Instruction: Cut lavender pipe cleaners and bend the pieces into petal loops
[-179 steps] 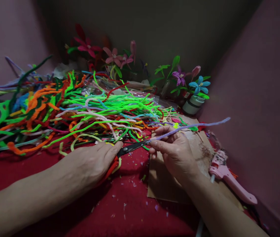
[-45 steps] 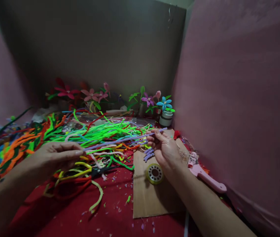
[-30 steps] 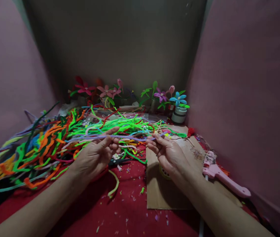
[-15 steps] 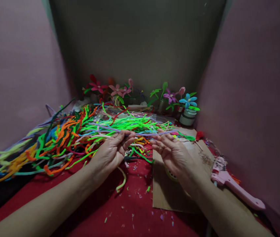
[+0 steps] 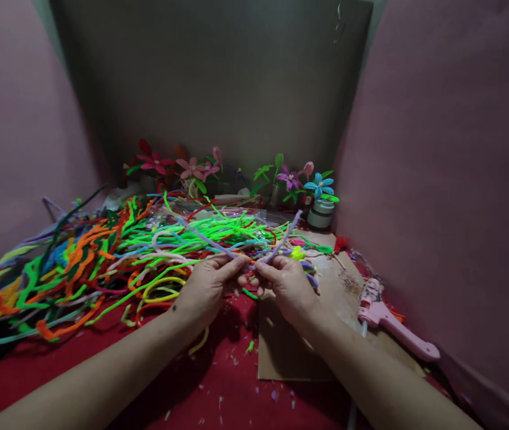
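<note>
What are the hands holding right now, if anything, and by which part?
The left hand and right hand pinch a lavender pipe cleaner near its middle, thumbs close together; its ends slant up free on either side.

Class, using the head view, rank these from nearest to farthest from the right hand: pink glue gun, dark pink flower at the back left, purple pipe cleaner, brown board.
From the right hand:
1. Purple pipe cleaner: held in it.
2. Brown board: below it.
3. Pink glue gun: off to the right.
4. Dark pink flower: far back, left.
</note>
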Demonstrator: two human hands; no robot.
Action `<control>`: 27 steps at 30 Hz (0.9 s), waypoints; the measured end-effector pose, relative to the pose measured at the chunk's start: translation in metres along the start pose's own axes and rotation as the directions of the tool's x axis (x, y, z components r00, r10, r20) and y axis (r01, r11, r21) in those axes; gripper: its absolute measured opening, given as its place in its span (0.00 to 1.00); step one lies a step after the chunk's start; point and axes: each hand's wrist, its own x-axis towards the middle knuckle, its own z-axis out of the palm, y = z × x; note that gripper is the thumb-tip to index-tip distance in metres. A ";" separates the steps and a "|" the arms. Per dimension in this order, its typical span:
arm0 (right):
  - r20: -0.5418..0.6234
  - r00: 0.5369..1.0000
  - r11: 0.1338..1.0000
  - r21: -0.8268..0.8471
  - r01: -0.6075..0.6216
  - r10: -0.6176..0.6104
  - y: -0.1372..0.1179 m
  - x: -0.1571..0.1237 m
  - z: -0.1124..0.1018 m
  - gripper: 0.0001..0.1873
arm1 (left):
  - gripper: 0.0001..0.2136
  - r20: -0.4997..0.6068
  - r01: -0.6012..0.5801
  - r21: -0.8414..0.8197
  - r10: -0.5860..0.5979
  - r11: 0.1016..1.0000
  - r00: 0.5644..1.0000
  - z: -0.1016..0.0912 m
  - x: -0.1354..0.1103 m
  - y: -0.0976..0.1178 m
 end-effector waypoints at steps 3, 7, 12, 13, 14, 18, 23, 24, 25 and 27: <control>0.023 0.999 0.962 -0.274 -0.020 0.027 -0.006 -0.007 0.003 0.07 | 0.11 -0.012 -0.017 0.241 0.021 0.970 1.000 -0.004 -0.001 0.008; 0.029 0.999 0.848 -0.529 -0.004 0.022 -0.013 -0.012 0.008 0.07 | 0.11 0.030 0.009 0.304 -0.019 0.953 0.999 -0.004 -0.001 0.012; 0.059 0.998 0.799 -0.601 0.013 0.028 -0.005 -0.009 0.005 0.07 | 0.11 0.093 0.030 0.312 -0.062 0.950 0.994 -0.005 -0.003 0.011; 0.091 0.995 0.813 -0.582 0.032 0.027 -0.003 -0.008 0.005 0.07 | 0.10 0.105 0.032 0.304 -0.067 0.952 0.992 -0.005 -0.003 0.010; 0.134 0.991 0.832 -0.553 0.051 0.028 -0.002 -0.008 0.004 0.08 | 0.10 0.117 0.032 0.291 -0.069 0.956 0.991 -0.006 -0.003 0.009; 0.229 0.972 0.891 -0.452 0.053 0.058 -0.006 -0.011 0.005 0.11 | 0.09 0.154 0.022 0.225 -0.057 0.974 0.986 -0.009 -0.001 0.006; 0.262 0.957 0.910 -0.414 -0.006 0.126 -0.013 -0.014 0.008 0.12 | 0.09 0.161 0.031 0.174 -0.059 0.984 0.985 -0.010 -0.001 0.004; 0.269 0.954 0.915 -0.404 -0.012 0.131 -0.013 -0.014 0.007 0.12 | 0.09 0.167 0.033 0.167 -0.061 0.985 0.984 -0.010 -0.001 0.005; 0.272 0.953 0.917 -0.399 -0.017 0.136 -0.012 -0.013 0.007 0.12 | 0.09 0.175 0.038 0.163 -0.067 0.986 0.982 -0.010 -0.002 0.005; 0.274 0.951 0.915 -0.403 -0.026 0.147 -0.011 -0.013 0.005 0.12 | 0.09 0.195 0.055 0.159 -0.086 0.986 0.977 -0.010 -0.003 0.005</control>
